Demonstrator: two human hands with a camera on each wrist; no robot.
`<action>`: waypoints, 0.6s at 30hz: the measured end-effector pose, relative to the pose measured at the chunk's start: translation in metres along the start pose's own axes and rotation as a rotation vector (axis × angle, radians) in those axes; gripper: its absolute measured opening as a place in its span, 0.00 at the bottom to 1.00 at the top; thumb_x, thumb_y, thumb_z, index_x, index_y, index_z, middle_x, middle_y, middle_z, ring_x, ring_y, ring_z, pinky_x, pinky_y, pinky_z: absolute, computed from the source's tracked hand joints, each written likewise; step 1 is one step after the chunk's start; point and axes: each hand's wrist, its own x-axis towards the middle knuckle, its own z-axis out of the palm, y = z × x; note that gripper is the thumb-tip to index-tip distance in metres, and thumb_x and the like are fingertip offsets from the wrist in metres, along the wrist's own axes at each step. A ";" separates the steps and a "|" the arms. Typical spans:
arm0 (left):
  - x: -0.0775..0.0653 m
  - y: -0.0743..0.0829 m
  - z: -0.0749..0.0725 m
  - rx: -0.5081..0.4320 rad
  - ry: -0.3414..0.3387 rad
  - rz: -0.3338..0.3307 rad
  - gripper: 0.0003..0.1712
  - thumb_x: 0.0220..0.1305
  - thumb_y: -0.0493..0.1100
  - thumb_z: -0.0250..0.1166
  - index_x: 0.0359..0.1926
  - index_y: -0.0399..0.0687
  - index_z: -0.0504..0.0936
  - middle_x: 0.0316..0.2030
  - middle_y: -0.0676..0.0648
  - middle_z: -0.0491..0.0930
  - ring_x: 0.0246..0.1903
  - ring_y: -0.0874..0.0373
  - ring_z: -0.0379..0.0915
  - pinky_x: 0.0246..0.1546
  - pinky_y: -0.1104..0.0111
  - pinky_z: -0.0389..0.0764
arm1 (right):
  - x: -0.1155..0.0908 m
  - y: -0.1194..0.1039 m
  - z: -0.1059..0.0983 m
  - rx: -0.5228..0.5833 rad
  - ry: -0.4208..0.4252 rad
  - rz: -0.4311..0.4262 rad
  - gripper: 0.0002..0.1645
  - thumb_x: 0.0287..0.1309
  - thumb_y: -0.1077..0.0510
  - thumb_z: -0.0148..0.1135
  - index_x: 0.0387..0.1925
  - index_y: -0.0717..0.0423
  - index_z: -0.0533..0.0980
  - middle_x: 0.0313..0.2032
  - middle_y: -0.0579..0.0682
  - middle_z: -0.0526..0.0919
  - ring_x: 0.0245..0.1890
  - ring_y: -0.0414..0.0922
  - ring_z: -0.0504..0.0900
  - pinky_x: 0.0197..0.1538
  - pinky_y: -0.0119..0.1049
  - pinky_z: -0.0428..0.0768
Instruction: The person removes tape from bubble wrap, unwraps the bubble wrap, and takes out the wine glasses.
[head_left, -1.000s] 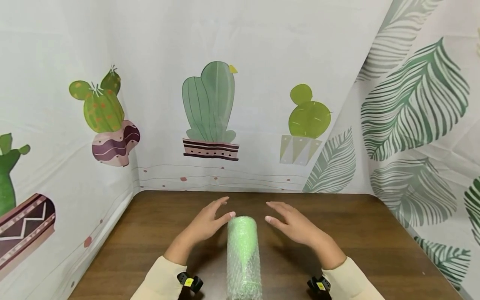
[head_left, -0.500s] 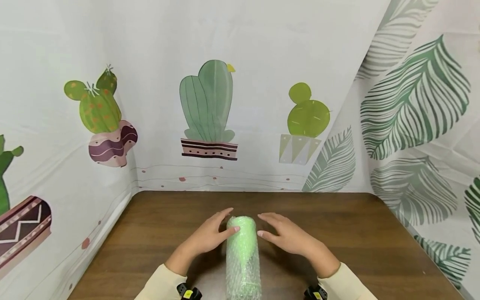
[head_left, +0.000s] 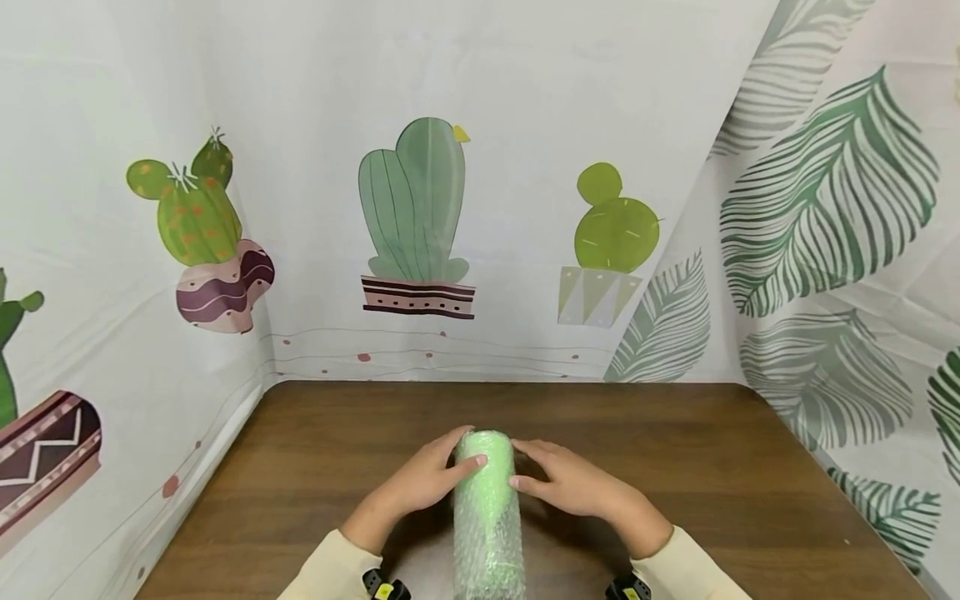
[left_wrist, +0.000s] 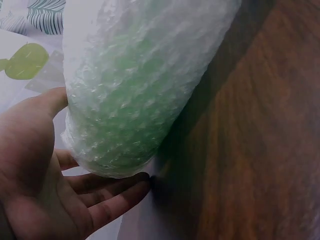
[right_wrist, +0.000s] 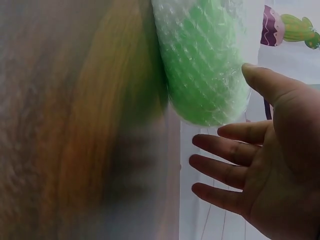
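A bubble-wrapped cylinder (head_left: 487,517), green showing through the clear wrap, lies lengthwise on the brown wooden table (head_left: 315,433) with its rounded end away from me. My left hand (head_left: 420,482) is at its left side near the far end; the thumb rests on the wrap, and the loosely bent fingers (left_wrist: 112,202) reach past that end. On the other side, my right hand (head_left: 573,482) has its thumb tip at the wrap. Its fingers (right_wrist: 225,170) are extended, just beyond the cylinder's end in the right wrist view.
A white cloth backdrop (head_left: 517,167) printed with cacti and leaves hangs behind the table and along both sides. A black device with a yellow mark (head_left: 386,586) sits on the left wrist, and a similar device (head_left: 628,587) on the right.
Both hands have moved inward and slightly toward me, from apart on either side to the far end of the bubble-wrapped cylinder. The cylinder has stayed in place.
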 end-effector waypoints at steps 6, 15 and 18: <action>0.000 0.000 0.002 -0.041 0.012 -0.005 0.46 0.72 0.68 0.54 0.78 0.45 0.57 0.73 0.42 0.66 0.71 0.44 0.63 0.67 0.41 0.69 | 0.001 -0.001 0.002 0.049 -0.034 -0.005 0.47 0.72 0.32 0.49 0.78 0.59 0.56 0.65 0.54 0.78 0.65 0.52 0.77 0.66 0.57 0.74; 0.008 -0.004 0.013 -0.117 0.097 0.006 0.44 0.72 0.66 0.55 0.77 0.45 0.58 0.73 0.42 0.65 0.70 0.44 0.64 0.65 0.43 0.71 | 0.003 -0.001 0.002 0.078 0.009 -0.026 0.48 0.73 0.33 0.49 0.78 0.61 0.53 0.65 0.56 0.77 0.66 0.53 0.76 0.67 0.59 0.73; 0.008 -0.004 0.017 -0.146 0.139 -0.012 0.45 0.72 0.66 0.56 0.78 0.47 0.57 0.75 0.40 0.62 0.71 0.42 0.61 0.65 0.41 0.70 | 0.003 -0.001 0.003 0.091 0.027 -0.028 0.47 0.73 0.34 0.49 0.79 0.57 0.52 0.67 0.55 0.75 0.66 0.52 0.76 0.67 0.58 0.73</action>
